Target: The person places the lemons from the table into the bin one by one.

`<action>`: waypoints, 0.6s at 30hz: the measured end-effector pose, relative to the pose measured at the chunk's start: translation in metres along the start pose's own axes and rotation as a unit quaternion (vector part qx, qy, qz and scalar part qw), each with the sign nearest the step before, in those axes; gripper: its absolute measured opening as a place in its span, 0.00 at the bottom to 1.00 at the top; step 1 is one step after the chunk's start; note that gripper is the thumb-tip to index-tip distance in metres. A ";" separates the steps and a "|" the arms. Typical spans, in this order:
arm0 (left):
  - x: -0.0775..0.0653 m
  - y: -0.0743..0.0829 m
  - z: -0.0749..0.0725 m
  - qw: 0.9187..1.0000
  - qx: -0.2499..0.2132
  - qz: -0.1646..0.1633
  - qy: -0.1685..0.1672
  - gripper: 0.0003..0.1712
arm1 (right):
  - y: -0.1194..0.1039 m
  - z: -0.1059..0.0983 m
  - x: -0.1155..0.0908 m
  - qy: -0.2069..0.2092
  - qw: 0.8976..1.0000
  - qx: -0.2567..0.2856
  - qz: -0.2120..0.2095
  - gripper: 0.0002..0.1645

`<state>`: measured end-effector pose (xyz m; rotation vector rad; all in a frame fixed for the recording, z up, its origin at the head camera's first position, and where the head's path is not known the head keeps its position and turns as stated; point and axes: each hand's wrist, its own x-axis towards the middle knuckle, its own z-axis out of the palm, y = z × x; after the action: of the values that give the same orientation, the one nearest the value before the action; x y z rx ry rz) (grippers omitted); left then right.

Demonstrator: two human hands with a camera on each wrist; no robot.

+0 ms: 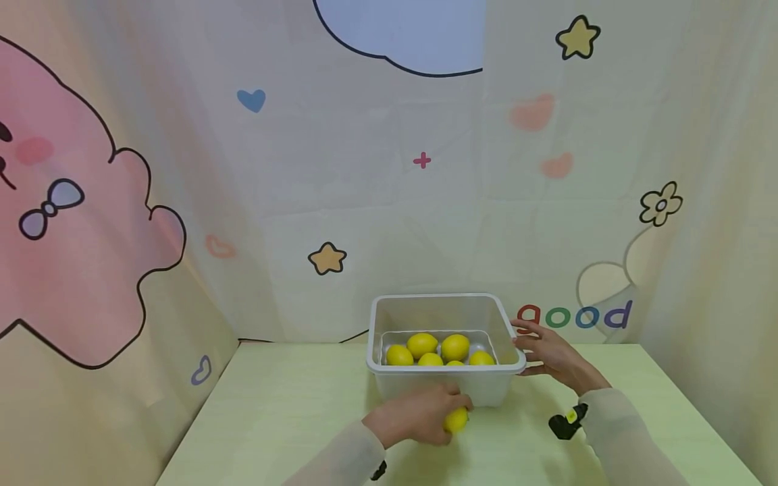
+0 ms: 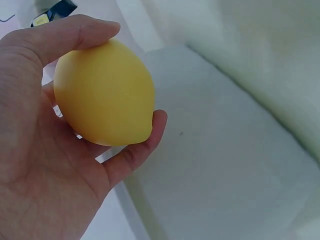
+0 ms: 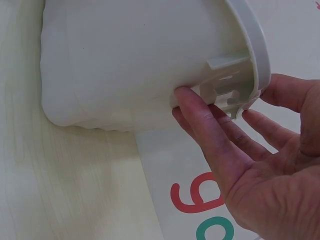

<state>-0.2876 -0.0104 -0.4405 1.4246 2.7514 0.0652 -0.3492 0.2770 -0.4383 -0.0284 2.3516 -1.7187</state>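
In the head view, my left hand [image 1: 419, 413] holds a yellow lemon [image 1: 456, 420] in front of the white plastic bin [image 1: 444, 387]. The left wrist view shows this lemon [image 2: 105, 95] from close up, between thumb and curled fingers. My right hand [image 1: 550, 354] is at the bin's right side. In the right wrist view, that hand [image 3: 250, 145] grips the bin's handle [image 3: 232, 82] under the rim, one digit on the rim and other fingertips against the wall. Several lemons [image 1: 454, 347] lie inside the bin, the nearest partly hidden by its front rim.
The bin stands on a pale wood-grain table [image 1: 292, 398], toward its back edge. Behind the table hangs a light cloth [image 1: 365, 169] with printed hearts, stars and the word "good". A dark strapped device [image 1: 568, 422] is on the right wrist.
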 end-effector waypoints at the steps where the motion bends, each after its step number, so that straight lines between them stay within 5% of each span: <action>1: 0.000 -0.001 -0.002 1.000 0.006 0.001 0.006 0.30 | 0.000 0.000 0.000 0.000 1.000 0.000 0.000 0.40; 18: -0.005 -0.004 -0.029 0.999 0.016 -0.017 0.022 0.29 | -0.001 -0.001 -0.001 -0.007 1.000 0.008 -0.006 0.39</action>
<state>-0.2893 -0.0170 -0.4118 1.4013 2.8234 0.0543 -0.3489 0.2776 -0.4370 -0.0512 2.3332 -1.7360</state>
